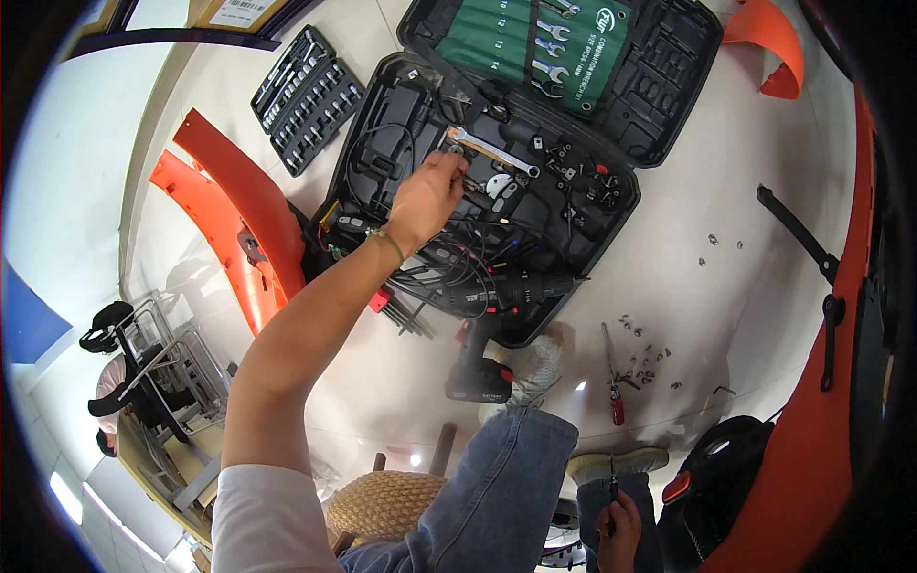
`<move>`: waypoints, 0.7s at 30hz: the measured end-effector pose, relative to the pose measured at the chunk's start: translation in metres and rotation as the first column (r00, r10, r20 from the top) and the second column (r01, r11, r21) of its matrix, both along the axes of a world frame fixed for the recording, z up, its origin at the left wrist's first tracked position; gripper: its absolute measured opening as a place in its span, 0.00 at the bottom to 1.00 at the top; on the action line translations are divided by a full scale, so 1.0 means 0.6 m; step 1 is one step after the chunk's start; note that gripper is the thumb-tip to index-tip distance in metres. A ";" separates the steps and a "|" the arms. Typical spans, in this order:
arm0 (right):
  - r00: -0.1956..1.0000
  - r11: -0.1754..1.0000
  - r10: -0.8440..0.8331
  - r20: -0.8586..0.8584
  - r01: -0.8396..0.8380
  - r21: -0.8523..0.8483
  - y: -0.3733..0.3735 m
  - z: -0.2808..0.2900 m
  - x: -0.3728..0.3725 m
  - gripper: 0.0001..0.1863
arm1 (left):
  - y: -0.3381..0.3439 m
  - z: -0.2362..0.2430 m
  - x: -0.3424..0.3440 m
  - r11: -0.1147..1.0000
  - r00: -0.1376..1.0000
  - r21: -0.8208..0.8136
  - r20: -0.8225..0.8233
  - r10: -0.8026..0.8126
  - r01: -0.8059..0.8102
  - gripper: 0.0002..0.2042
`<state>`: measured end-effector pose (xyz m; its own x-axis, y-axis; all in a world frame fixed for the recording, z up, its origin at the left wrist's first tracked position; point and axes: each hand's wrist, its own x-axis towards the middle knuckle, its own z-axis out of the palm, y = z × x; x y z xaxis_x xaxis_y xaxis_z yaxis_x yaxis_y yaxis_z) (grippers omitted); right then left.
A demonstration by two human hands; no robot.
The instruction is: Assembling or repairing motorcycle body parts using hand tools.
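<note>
My left hand [427, 199] reaches into an open black tool case [626, 205]. Its fingers are bent together beside the open end of a silver combination wrench [497, 154], which lies across the case. What the fingertips pinch, if anything, is hidden. Near them are a white-and-black round part [499, 185], dark cables [468, 258] and loose small hardware [583, 181]. By my right knee, my right hand [623, 537] is closed around a slim dark tool [612, 492] that points upward; its exact kind cannot be made out.
A cordless drill [478, 368] leans at the case's near edge. A red-handled screwdriver [612, 382] and scattered screws [645, 358] lie on the floor. Orange curved panels [253, 215] stand left, beside an open socket set [306, 100]. A large orange body [812, 430] borders the right.
</note>
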<state>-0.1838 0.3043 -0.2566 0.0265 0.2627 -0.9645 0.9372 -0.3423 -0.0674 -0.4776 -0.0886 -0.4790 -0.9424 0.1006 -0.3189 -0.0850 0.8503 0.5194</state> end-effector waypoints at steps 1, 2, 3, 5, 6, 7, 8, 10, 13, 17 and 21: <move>1.000 1.000 -0.001 0.002 0.001 0.001 0.000 -0.001 0.000 0.10 | 0.005 -0.001 -0.003 0.999 0.999 0.034 -0.047 -0.015 0.017 0.11; 1.000 1.000 0.000 -0.002 0.000 -0.003 0.001 -0.001 -0.001 0.10 | 0.011 -0.001 -0.008 0.999 0.999 0.035 -0.046 -0.016 0.017 0.11; 1.000 1.000 0.000 -0.006 0.000 -0.005 0.001 -0.001 -0.001 0.10 | 0.018 0.001 -0.013 0.997 0.998 0.069 -0.063 -0.026 0.030 0.13; 1.000 1.000 -0.002 -0.013 0.002 -0.011 0.001 -0.003 0.000 0.10 | 0.025 -0.001 -0.023 0.994 0.996 0.100 -0.080 -0.034 0.042 0.14; 1.000 1.000 -0.005 -0.021 0.005 -0.015 0.002 -0.004 0.001 0.10 | 0.026 -0.007 -0.030 0.988 0.984 0.087 -0.137 -0.116 0.129 0.17; 1.000 1.000 -0.005 -0.020 0.005 -0.013 0.004 -0.005 0.004 0.10 | 0.033 -0.007 -0.037 0.974 0.961 0.073 -0.193 -0.197 0.214 0.19; 1.000 1.000 0.003 -0.013 -0.003 -0.012 0.006 -0.005 0.008 0.10 | 0.041 -0.005 -0.042 0.974 0.961 0.074 -0.193 -0.197 0.215 0.19; 1.000 1.000 0.011 -0.007 -0.011 -0.011 0.007 -0.005 0.010 0.11 | 0.055 0.003 -0.052 0.901 0.910 -0.215 -0.091 -0.403 0.378 0.21; 1.000 1.000 -0.003 0.006 0.003 0.008 0.006 -0.003 0.008 0.13 | 0.062 0.002 -0.053 0.863 0.881 -0.280 -0.101 -0.462 0.420 0.19; 1.000 0.999 -0.007 0.022 0.006 0.034 0.009 -0.002 0.007 0.16 | 0.040 0.018 -0.049 0.887 0.900 -0.205 -0.060 -0.432 0.413 0.17; 1.000 0.999 -0.023 0.020 0.022 0.035 0.007 0.000 0.001 0.16 | 0.007 0.025 -0.026 0.875 0.895 -0.197 0.030 -0.445 0.441 0.17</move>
<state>-0.1832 0.3085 -0.2564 0.0520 0.2948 -0.9541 0.9305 -0.3611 -0.0609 -0.4933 -0.0846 -0.4638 -0.8188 0.4464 -0.3608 0.3310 0.8808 0.3386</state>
